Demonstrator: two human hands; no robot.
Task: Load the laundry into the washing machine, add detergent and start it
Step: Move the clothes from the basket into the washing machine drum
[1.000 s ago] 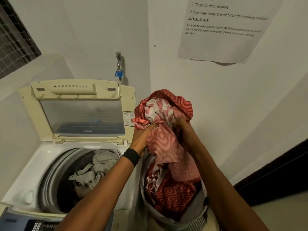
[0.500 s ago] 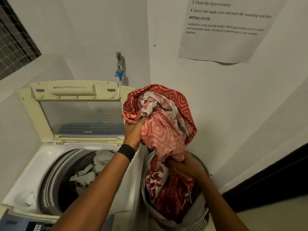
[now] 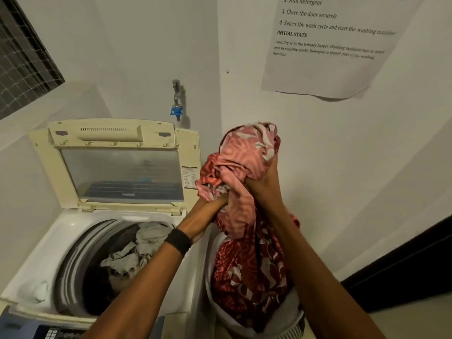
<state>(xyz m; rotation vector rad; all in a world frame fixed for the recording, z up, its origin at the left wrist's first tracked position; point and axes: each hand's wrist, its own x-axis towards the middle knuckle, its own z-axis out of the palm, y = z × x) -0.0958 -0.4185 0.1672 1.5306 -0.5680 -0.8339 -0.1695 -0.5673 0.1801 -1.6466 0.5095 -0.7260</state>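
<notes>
- My left hand point(image 3: 211, 210) and right hand point(image 3: 264, 183) both grip the red patterned cloth point(image 3: 244, 167), fingers curled deep into its folds. The bundle is raised just right of the washing machine point(image 3: 56, 243), level with its lid.
- I hold it bunched and high because the cloth is long. Its lower end hangs down into the laundry basket point(image 3: 292, 325), which stands just beside the machine's right side.
- The lid point(image 3: 117, 174) stands upright at the back of the machine, so the drum is open to take the load. Pale laundry point(image 3: 144, 241) already lies inside.
- I judge loading to be partly done. Next, the bundle should swing left over the machine's opening before I let go.
- The trailing end could snag on the machine's rim, so I should gather more first.
- No detergent is in view. The control panel point(image 3: 29, 331) at the machine's front is untouched.
</notes>
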